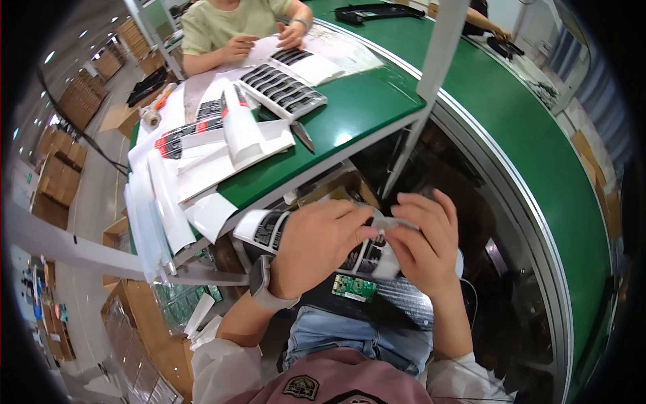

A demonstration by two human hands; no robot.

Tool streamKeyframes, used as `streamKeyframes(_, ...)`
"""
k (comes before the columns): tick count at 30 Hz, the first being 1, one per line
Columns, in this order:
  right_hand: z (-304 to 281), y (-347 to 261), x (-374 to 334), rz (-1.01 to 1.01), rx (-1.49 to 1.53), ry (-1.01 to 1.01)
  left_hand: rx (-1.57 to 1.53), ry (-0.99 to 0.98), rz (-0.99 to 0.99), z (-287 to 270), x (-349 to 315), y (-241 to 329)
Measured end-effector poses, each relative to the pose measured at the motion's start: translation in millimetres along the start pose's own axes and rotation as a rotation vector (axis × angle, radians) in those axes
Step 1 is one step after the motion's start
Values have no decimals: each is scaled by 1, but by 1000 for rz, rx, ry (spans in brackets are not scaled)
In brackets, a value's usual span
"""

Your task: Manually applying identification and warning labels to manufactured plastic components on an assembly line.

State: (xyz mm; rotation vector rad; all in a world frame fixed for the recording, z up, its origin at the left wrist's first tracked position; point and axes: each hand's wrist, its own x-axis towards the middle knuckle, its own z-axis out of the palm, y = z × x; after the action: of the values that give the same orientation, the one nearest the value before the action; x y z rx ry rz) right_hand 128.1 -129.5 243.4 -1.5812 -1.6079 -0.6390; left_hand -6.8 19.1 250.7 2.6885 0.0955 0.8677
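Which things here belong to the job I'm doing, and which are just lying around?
Likely in the job:
labelled sheet by left hand and right hand
green circuit board

Seemingly lying around:
pointed metal tool on green table
cardboard boxes

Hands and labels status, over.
Left hand, right hand: fingertips close together at black-and-white labels, grip unclear. Left hand hides some. Green circuit board nearer the lap.

A person [235,47] in a pale top [208,30] is beyond the green worktable [367,111]; a long green counter [538,158] runs right of it, cardboard boxes [57,182] stand left.
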Motion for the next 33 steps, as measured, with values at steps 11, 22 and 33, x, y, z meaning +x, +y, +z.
streamKeyframes(11,12,12,-7,636,751,-217,-76,151,-156,13,-10,-4)
streamKeyframes(22,111,170,118,654,276,281,205,586,-618,-79,54,-215)
streamKeyframes(33,157,163,121,304,-493,120,284,194,-710,-64,59,-336)
